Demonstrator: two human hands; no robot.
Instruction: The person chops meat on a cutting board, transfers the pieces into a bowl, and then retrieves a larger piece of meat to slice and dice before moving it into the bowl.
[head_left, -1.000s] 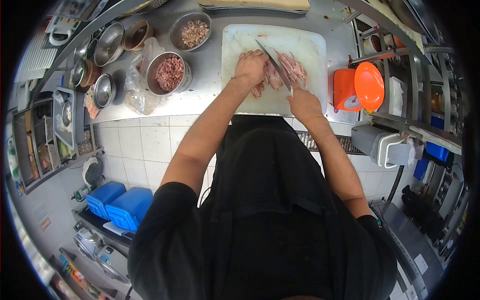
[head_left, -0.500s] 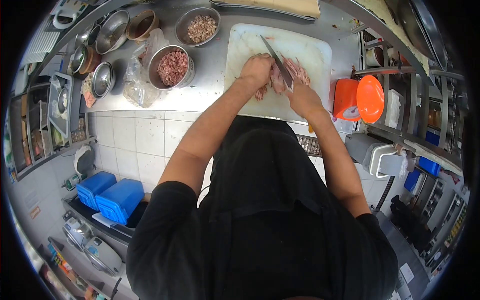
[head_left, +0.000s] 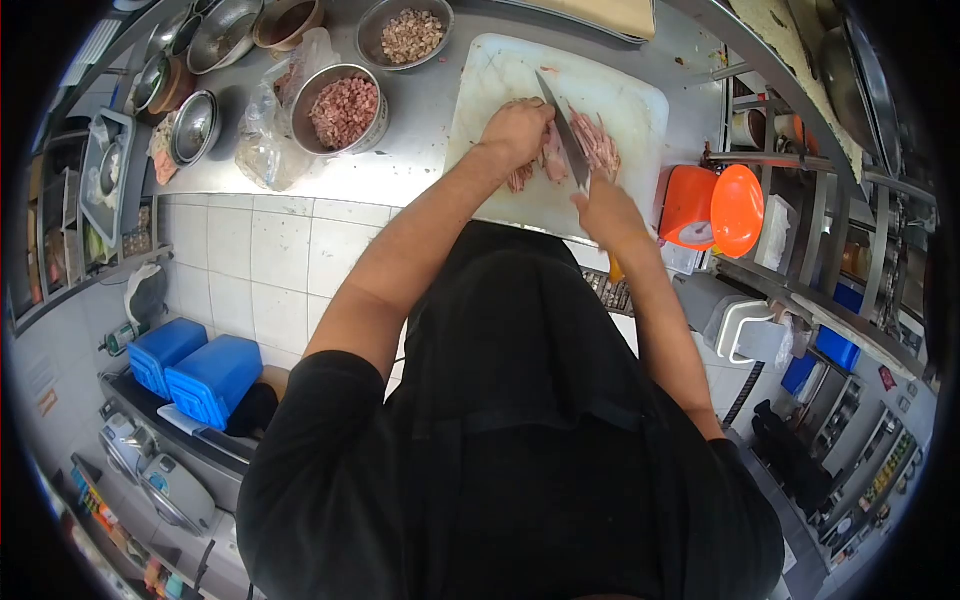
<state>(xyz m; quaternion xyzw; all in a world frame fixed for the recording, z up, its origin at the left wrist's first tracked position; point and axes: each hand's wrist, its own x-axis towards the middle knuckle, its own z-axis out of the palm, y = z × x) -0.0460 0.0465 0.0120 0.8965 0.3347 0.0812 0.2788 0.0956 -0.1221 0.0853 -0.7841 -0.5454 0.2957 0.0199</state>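
On the white cutting board (head_left: 630, 95) lies a piece of raw meat (head_left: 555, 160). My left hand (head_left: 518, 132) is closed on it from the left, fingers curled at its upper part. The kitchen knife (head_left: 563, 128) is in my right hand (head_left: 610, 215), gripped by the handle, its long blade pointing up and to the left across the board. Thin raw meat strips (head_left: 597, 145) are heaped just right of the blade. More cut meat (head_left: 519, 178) shows below my left wrist, partly covered by it. Whether the edge is inside the meat is hard to see.
Left of the board stand a metal container of diced meat (head_left: 345, 112) and a bowl of paler chopped pieces (head_left: 411, 37). A clear plastic bag (head_left: 272, 145) lies beside them. An orange scale (head_left: 690, 207) is near the board's right edge. Metal shelving (head_left: 800, 165) rises at the right.
The view has shifted slightly. The knife's handle end has moved slightly away from the meat piece, toward the strips. Both hands keep their holds.
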